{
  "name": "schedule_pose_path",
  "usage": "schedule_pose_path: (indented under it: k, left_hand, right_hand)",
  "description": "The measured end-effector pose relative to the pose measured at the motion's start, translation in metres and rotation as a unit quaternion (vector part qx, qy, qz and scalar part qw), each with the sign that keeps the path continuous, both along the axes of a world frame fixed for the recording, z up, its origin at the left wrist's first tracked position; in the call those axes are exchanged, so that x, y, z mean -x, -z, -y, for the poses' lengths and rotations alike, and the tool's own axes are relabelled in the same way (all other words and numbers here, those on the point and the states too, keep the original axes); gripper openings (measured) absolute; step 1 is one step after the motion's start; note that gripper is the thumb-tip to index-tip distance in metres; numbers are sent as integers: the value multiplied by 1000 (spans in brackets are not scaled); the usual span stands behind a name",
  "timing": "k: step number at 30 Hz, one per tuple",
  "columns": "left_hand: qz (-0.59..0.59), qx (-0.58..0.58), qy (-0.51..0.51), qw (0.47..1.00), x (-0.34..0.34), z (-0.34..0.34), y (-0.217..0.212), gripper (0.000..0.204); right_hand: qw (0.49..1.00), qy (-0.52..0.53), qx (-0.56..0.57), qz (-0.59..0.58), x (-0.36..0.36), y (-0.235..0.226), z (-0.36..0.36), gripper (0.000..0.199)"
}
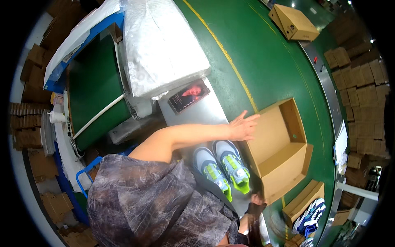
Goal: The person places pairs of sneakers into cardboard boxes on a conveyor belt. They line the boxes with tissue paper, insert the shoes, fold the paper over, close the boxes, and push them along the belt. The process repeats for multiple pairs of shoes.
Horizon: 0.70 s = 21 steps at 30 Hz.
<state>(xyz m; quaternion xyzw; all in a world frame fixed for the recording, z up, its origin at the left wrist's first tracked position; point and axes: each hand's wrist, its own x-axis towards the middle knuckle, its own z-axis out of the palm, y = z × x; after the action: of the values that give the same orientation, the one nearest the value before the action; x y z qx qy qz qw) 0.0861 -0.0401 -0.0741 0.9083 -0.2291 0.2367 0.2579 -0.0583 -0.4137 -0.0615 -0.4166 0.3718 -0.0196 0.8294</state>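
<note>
My left hand (242,126) reaches across with fingers spread, at the left edge of an open brown cardboard shoe box (273,142); whether it touches the cardboard I cannot tell. The box's lid and tray parts both stand open. Near its lower corner is my right hand (257,201), smeared by motion, with dark cloth about the wrist; its fingers are unclear. A pair of sneakers, a left-hand one (212,169) and a right-hand one (232,164), lies side by side on the metal bench between my body and the box. They are grey-blue with lime-green parts.
A phone (189,96) with a lit screen lies on the bench (216,108) beside a plastic-wrapped white stack (162,49). Another open box (304,201) with dark blue-and-white shoes (310,216) sits lower right. A closed shoe box (294,22) rests on the far metal ledge (319,78).
</note>
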Motion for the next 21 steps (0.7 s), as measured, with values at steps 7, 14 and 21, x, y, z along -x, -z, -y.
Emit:
schedule_pose_path:
  k: [7, 14, 21]
  left_hand:
    - [-65, -44, -203, 976, 25, -182, -44, 26]
    - [-286, -127, -523, 793, 83, -326, -33, 41]
    - [-144, -9, -474, 869, 85, -346, -50, 23]
  right_hand:
    - [949, -301, 11, 96, 34, -40, -6, 52]
    - [759, -464, 443, 110, -66, -93, -137, 44]
    - [454, -596, 658, 78, -101, -35, -174, 44]
